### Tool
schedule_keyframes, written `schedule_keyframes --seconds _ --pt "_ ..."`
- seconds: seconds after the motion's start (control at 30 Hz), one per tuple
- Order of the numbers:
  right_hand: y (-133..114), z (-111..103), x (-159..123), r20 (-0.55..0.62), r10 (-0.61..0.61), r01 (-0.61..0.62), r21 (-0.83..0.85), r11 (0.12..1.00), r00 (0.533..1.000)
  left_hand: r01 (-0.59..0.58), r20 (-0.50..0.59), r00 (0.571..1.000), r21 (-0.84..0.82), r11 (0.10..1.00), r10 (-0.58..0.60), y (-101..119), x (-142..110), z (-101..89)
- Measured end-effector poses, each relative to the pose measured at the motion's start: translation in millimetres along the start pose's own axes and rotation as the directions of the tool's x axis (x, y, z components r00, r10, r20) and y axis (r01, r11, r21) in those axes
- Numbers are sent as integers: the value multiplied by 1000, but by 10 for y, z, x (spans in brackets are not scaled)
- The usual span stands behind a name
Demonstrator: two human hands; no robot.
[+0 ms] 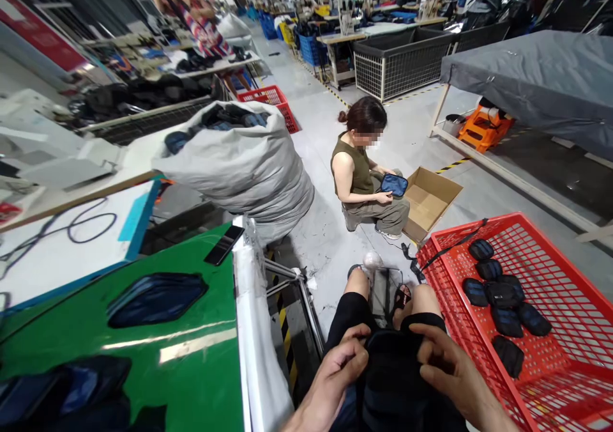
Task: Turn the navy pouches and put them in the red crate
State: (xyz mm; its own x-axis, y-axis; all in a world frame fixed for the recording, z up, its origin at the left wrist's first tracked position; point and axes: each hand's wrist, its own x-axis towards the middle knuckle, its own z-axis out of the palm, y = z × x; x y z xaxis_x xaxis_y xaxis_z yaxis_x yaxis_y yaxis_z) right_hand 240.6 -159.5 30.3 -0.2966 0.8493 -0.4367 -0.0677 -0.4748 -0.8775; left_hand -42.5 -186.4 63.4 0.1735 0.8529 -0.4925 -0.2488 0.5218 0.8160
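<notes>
A dark pouch [393, 362], black with a rounded top edge, lies between my hands over my lap. It blends into my dark clothing, so its lower outline is hard to make out. My left hand [338, 371] has its thumb and fingers closed at the pouch's left edge. On the opposite edge, my right hand [447, 358] curls its fingers, with the thumb against the side. At my right stands a red plastic basket [522, 227] with several small black-and-blue pouches [505, 293] lying in it.
To my left, a green-topped table [201, 349] bears a flat blue pouch [157, 299], a phone [223, 245] and more dark pouches [71, 387]. A large white sack [249, 170] stands behind it. Ahead, a seated person [357, 176] holds a blue pouch beside a cardboard box [438, 192].
</notes>
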Motion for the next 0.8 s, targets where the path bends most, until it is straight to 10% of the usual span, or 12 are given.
schedule_keyframes --seconds 0.1,0.23,0.43,0.6,0.8 --pt "58 -61 78 -172 -113 92 -124 988 979 33 -26 999 -118 992 -36 -44 10 49" --pt "64 -71 102 -18 -59 52 -279 959 998 65 -3 998 -173 983 -66 -110 64 107" --pt "-94 23 -4 140 147 -172 188 967 979 123 62 992 -257 958 -111 45 45 232" --pt "-194 167 129 118 224 -243 191 951 967 166 230 960 -18 986 -157 211 142 201" --pt "-126 208 361 -8 83 -84 -115 990 996 48 166 981 304 952 -102 94 431 173"
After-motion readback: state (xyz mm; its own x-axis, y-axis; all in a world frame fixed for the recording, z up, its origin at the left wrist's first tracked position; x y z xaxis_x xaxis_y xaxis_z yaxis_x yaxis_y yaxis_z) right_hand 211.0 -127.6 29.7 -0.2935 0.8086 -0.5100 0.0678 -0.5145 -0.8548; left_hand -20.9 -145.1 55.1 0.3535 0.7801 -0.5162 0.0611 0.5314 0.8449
